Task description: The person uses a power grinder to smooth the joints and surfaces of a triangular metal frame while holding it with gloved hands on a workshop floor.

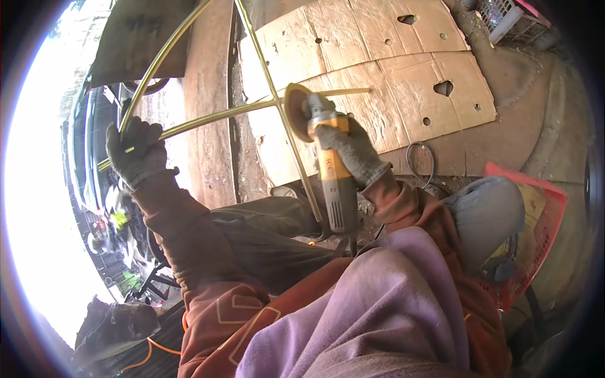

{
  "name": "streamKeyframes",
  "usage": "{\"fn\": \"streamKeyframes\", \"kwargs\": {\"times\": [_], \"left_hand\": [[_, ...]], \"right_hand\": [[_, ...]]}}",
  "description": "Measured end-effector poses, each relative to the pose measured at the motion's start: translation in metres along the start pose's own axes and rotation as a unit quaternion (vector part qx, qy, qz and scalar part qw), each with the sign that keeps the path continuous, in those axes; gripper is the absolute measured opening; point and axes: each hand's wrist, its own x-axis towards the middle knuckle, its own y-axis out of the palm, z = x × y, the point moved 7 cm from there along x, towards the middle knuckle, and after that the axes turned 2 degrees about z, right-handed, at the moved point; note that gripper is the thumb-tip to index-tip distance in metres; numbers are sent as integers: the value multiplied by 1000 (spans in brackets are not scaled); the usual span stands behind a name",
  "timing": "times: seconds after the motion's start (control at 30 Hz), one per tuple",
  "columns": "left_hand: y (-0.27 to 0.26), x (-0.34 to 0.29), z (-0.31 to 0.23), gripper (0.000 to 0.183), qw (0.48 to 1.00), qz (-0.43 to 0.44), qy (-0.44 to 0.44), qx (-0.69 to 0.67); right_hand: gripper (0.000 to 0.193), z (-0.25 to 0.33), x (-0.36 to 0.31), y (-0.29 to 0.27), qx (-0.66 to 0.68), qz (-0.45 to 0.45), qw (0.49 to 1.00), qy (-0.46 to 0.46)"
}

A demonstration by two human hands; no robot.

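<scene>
"What lies closest to you?"

"A lavender cloth (378, 309) hangs down my front, over a rust-brown sweatshirt (220, 315). By my left side there's an orange cable (165, 348) curling, and at my right a red plastic crate (553, 220) stands tilted in view."

"And your hands?"

"Both are in grey work gloves. My right hand (353, 148) is closed around the yellow-orange housing of an angle grinder (334, 170), its grey body pointing back at me. My left hand (140, 148) is out at the other side, gripping the metal frame (214, 116) where a curved rod meets a straight one."

"Where does that frame sit?"

"In front of me, brass-coloured, reaching from my left fist across to the grinder. One straight rod crosses another there, and the crossing one slants down toward my legs. The grinder's brown disc (296, 112) is right at that crossing; I can't tell whether it touches the metal."

"What's beyond?"

"A black cable loop (433, 160) lies past my right forearm. Behind the frame, a big flattened cardboard sheet (391, 88) covers the ground, creased and punched with holes. Farther off, to the upper right, stands a pale slatted crate (504, 25)."
</scene>
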Motion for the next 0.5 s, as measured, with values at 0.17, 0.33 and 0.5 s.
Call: {"fn": "streamKeyframes", "kwargs": {"times": [0.17,0.33,0.5], "left_hand": [[-2,-4,1,30,1000,-8,-8,-5],[-19,-4,-1,31,997,-79,-1,2],[-23,-10,0,27,995,-101,-8,4]], "right_hand": [[36,-27,6,-68,108,-103,986,80],[40,0,-6,-2,33,-10,999,7],[41,-21,4,-48,122,-45,987,99]]}}
